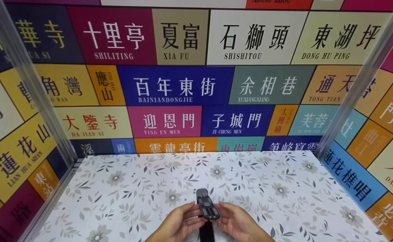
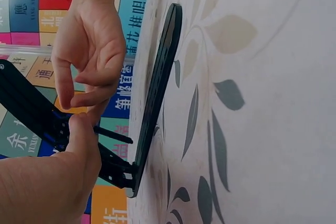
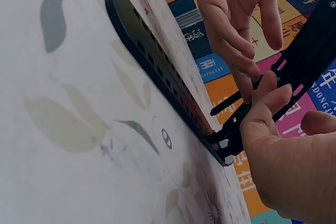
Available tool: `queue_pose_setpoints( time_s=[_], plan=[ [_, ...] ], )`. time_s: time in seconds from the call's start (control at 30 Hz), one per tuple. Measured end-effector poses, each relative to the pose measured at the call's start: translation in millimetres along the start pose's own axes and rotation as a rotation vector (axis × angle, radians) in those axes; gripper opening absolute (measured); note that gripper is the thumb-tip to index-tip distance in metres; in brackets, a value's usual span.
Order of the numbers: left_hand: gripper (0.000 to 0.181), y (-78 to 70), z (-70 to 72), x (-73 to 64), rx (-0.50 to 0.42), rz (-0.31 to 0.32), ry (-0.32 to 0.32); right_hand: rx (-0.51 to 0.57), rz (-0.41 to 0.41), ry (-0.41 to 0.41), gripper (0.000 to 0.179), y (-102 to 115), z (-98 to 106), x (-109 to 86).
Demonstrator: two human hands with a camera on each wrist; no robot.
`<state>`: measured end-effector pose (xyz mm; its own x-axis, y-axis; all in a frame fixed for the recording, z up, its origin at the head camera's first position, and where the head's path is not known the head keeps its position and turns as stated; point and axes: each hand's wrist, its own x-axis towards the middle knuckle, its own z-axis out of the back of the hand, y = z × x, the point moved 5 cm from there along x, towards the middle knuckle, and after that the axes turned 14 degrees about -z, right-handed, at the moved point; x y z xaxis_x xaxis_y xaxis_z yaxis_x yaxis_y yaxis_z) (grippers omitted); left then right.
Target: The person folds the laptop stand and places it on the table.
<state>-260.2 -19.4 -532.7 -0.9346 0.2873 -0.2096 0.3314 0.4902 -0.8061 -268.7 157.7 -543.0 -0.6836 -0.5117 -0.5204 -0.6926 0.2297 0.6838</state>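
A black folding stand (image 1: 207,205) with a hinged arm and a slotted upper plate rises between my two hands. Its long flat base (image 2: 157,98) lies along the tabletop. My left hand (image 1: 180,222) is on the stand's left side, its fingertips at the hinge. From the other side my right hand (image 1: 237,222) brings its bent fingers (image 3: 262,90) to the same hinge. Both thumbs stand off from the stand. The wrist views show the right hand (image 2: 94,51) and the left hand (image 3: 231,14) facing each other across it. Exact fingertip contact is partly hidden.
The white tabletop (image 1: 116,201) has a leaf and flower print. Colourful panels with Chinese lettering (image 1: 176,84) wall in the back and sides. Metal posts (image 1: 48,111) rise near the table's left and right back corners.
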Motion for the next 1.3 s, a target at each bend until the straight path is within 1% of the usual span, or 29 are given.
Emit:
queue_pose_setpoints(
  time_s=[0.13,0.27,0.5,0.67,0.77,0.87,1.0,1.17,1.23,1.3],
  plan=[
    [0.061,-2.7,-1.7,-0.6,-0.029,-0.011,0.000,0.009,0.017,0.029,0.050,0.9,-2.2,1.4],
    [0.062,-4.8,-1.6,-0.6,-0.047,-0.024,-0.005,0.016,0.019,0.043,0.055,0.4,-3.1,2.1],
    [0.066,-6.6,-1.1,-0.9,-0.046,-0.009,-0.010,0.022,0.006,0.047,0.056,1.1,-3.8,1.7],
    [0.062,-5.3,-0.5,-2.5,-0.048,-0.022,-0.014,0.019,-0.006,0.052,0.053,1.0,-4.7,0.6],
    [0.059,-3.7,0.0,-3.7,-0.049,-0.020,0.001,0.013,-0.003,0.071,0.048,0.1,-4.9,0.7],
    [0.060,-2.6,0.0,-4.3,-0.055,-0.006,0.025,-0.015,0.011,0.105,0.044,-0.4,-5.4,1.2],
    [0.061,-2.4,0.4,-5.4,-0.052,0.004,0.038,-0.024,0.013,0.156,0.043,-1.4,-7.4,0.9],
    [0.060,-1.5,-0.3,-7.3,-0.053,0.017,0.050,-0.031,0.004,0.149,0.042,-4.0,-7.7,-0.5],
    [0.055,-0.8,-1.0,-8.0,-0.034,0.011,0.069,-0.043,0.001,0.138,0.043,-5.3,-7.0,-0.7],
    [0.050,-0.1,-1.4,-8.7,0.009,-0.009,0.092,-0.049,-0.001,0.148,0.045,-6.4,-7.0,-1.0]
  ],
)
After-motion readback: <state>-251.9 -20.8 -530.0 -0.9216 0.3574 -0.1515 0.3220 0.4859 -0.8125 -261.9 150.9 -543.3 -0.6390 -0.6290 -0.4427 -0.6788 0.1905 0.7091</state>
